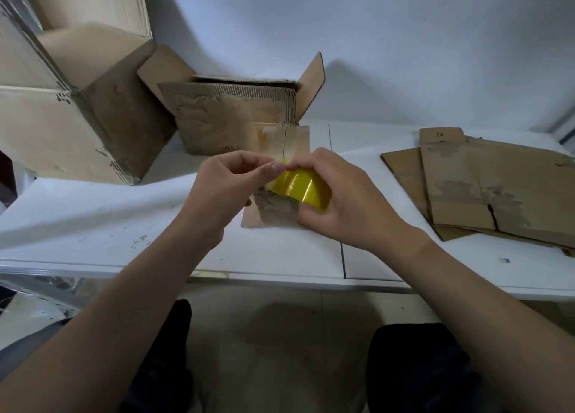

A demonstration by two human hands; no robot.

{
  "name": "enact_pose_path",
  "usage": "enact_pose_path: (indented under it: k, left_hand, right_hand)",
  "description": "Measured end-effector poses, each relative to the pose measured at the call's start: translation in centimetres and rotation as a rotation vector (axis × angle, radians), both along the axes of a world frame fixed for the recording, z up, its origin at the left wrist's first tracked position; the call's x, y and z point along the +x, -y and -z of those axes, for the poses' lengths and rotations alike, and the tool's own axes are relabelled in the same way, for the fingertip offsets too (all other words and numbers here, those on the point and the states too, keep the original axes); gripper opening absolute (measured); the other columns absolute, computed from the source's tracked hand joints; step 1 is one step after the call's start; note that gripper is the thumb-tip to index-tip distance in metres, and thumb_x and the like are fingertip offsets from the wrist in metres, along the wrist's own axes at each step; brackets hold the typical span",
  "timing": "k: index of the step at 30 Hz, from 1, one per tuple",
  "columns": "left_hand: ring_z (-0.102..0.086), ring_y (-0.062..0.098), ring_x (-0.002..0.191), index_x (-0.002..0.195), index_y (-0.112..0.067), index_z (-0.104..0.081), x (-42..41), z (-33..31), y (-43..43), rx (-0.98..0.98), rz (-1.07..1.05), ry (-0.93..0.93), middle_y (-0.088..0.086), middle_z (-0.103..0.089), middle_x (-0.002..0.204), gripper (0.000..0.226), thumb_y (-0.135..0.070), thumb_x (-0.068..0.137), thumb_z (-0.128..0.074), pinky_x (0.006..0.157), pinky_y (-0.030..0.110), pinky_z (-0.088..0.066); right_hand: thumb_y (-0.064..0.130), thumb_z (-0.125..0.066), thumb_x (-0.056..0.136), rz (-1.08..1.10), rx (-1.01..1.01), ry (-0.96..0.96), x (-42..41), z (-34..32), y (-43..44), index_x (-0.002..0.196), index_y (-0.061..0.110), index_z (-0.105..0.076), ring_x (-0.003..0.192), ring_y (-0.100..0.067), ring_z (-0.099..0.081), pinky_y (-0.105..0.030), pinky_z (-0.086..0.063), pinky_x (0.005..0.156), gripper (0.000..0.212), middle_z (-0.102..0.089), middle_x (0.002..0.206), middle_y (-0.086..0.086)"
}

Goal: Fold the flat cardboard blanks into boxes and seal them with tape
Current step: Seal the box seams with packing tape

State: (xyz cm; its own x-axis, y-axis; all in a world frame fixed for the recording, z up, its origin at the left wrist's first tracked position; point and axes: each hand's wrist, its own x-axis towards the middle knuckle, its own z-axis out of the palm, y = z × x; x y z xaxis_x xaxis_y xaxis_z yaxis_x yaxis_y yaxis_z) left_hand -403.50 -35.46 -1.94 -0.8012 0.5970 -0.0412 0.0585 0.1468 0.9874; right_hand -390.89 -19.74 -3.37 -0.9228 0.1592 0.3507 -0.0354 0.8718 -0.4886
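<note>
R hand (348,201) holds tape roll (300,188); L hand (227,185) pinches its end.

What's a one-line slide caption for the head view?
Right hand holds a yellow tape roll while left hand picks at its end, above a small folded box; flat blanks wait at right.

Flat cardboard blank (439,136) reads "24" (top tab).

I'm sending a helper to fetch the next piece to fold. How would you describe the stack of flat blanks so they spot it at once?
Start at the white table and look to its right end, beyond the right hand. The flat cardboard blanks lie there in a loose overlapping pile. Unlike the open boxes standing at the back left, they lie flat, and the top one has 24 printed on its far flap.
</note>
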Motion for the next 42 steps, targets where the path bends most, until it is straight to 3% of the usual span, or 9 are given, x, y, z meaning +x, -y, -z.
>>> enact_pose_path:
  k: [4,8,11,16,22,25,31,35,42]
  left_hand:
    - [-0.063,0.002,0.070,0.085,-0.027,-0.078,-1.1,0.2,-0.1,-0.003,-0.056,-0.061,-0.002,-0.076,0.079,0.004,-0.031,0.086,-0.077,0.056,0.015,-0.048]
    - [-0.059,-0.005,0.061,0.086,-0.024,-0.078,-1.5,1.0,-0.2,-0.008,-0.093,-0.110,-0.008,-0.073,0.070,0.005,-0.028,0.088,-0.076,0.056,0.010,-0.046]
    - [-0.055,-0.006,0.055,0.095,-0.018,-0.077,-1.0,1.7,-0.5,-0.023,-0.100,-0.151,-0.004,-0.073,0.075,0.010,-0.025,0.092,-0.072,0.057,0.008,-0.043]
    - [-0.059,-0.009,0.061,0.090,-0.024,-0.074,-0.7,2.3,-0.6,-0.051,-0.114,-0.169,-0.006,-0.072,0.081,0.008,-0.027,0.095,-0.068,0.060,0.009,-0.045]
    - [-0.057,-0.008,0.056,0.091,-0.025,-0.073,-0.5,2.7,-0.8,-0.083,-0.133,-0.168,-0.002,-0.073,0.082,0.010,-0.028,0.097,-0.066,0.062,0.020,-0.045]
    - [-0.061,-0.004,0.068,0.085,-0.030,-0.070,-1.1,2.4,-0.4,-0.085,-0.169,-0.152,-0.007,-0.071,0.082,0.013,-0.029,0.097,-0.065,0.067,0.023,-0.047]
    - [-0.060,0.014,0.082,0.100,-0.018,-0.073,-3.0,2.5,1.0,-0.105,-0.242,-0.110,-0.003,-0.069,0.089,0.015,-0.030,0.097,-0.065,0.068,0.029,-0.050]
    - [-0.057,0.016,0.079,0.100,-0.017,-0.069,-3.7,3.0,1.9,-0.120,-0.281,-0.102,-0.001,-0.067,0.089,0.014,-0.029,0.098,-0.063,0.064,0.027,-0.049]
    - [-0.058,0.020,0.080,0.100,-0.018,-0.068,-4.2,6.2,2.5,-0.169,-0.317,-0.009,-0.005,-0.067,0.093,0.014,-0.030,0.100,-0.062,0.066,0.030,-0.050]
  right_hand:
    - [0.031,-0.069,0.081,-0.058,0.059,-0.041,0.6,-0.4,-1.7,0.129,0.032,-0.054,0.101,-0.004,-0.048,-0.028,-0.050,0.074,0.051,-0.042,0.114,0.025]
    - [0.019,-0.074,0.080,-0.106,0.071,-0.026,1.2,-0.6,-3.1,0.134,0.029,-0.053,0.098,0.002,-0.043,-0.010,-0.038,0.079,0.059,-0.039,0.113,0.020]
    - [0.021,-0.074,0.080,-0.124,0.115,-0.001,1.5,-0.6,-3.9,0.133,0.031,-0.054,0.093,-0.005,-0.041,-0.006,-0.033,0.076,0.057,-0.042,0.108,0.010]
    - [0.028,-0.071,0.079,-0.126,0.118,0.021,1.8,-0.6,-5.0,0.128,0.035,-0.064,0.091,-0.014,-0.048,-0.019,-0.041,0.072,0.050,-0.047,0.103,0.005]
    - [0.026,-0.071,0.078,-0.136,0.112,0.041,1.5,-0.5,-5.2,0.125,0.033,-0.067,0.088,-0.016,-0.049,-0.024,-0.041,0.070,0.048,-0.047,0.100,0.005]
    - [0.024,-0.074,0.081,-0.137,0.166,0.043,1.5,0.0,-6.0,0.123,0.033,-0.069,0.088,-0.021,-0.053,-0.033,-0.045,0.069,0.042,-0.048,0.101,0.005]
    - [0.037,-0.066,0.083,-0.079,0.199,-0.009,2.7,0.2,-8.3,0.119,0.037,-0.072,0.085,-0.022,-0.052,-0.036,-0.047,0.064,0.036,-0.051,0.100,0.001]
    - [0.025,-0.069,0.086,-0.086,0.264,-0.073,2.8,0.8,-9.2,0.115,0.030,-0.075,0.083,-0.019,-0.046,-0.022,-0.036,0.067,0.031,-0.048,0.096,-0.001]
    - [-0.001,-0.082,0.076,-0.105,0.312,-0.038,2.0,2.8,-9.2,0.122,0.043,-0.065,0.084,-0.020,-0.044,-0.040,-0.047,0.064,0.066,-0.046,0.100,0.001]
